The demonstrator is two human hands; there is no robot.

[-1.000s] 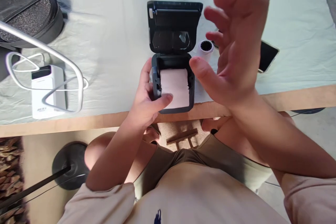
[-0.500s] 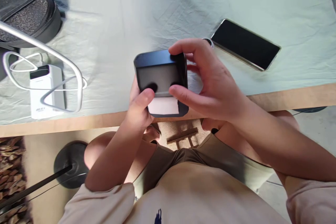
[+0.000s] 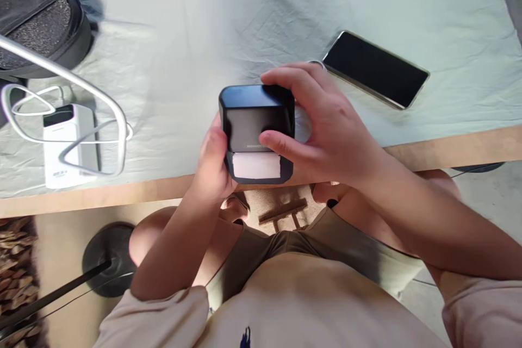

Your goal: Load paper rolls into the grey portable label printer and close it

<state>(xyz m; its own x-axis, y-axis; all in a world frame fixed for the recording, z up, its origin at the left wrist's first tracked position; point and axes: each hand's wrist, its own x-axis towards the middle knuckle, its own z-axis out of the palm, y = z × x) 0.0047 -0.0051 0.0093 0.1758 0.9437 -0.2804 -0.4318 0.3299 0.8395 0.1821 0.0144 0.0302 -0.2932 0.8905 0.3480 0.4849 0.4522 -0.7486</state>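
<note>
A small dark label printer (image 3: 250, 119) sits at the near edge of the table with its lid down. A strip of white paper (image 3: 256, 165) sticks out of its front slot. My left hand (image 3: 212, 160) grips the printer's left side. My right hand (image 3: 322, 122) covers the lid's right side, thumb on the front face and fingers over the top. A white paper roll behind my right hand shows only as a sliver of rim (image 3: 318, 63).
A black phone (image 3: 375, 69) lies face up to the right on the pale cloth (image 3: 204, 22). A white power bank (image 3: 69, 144) with a looped white cable sits at left, a black bag (image 3: 36, 16) behind it. The wooden table edge (image 3: 448, 147) runs in front.
The printer's lid went from standing open, with the paper roll exposed, to closed. My right hand came down from above onto the lid. My left thumb slid from the front to the side.
</note>
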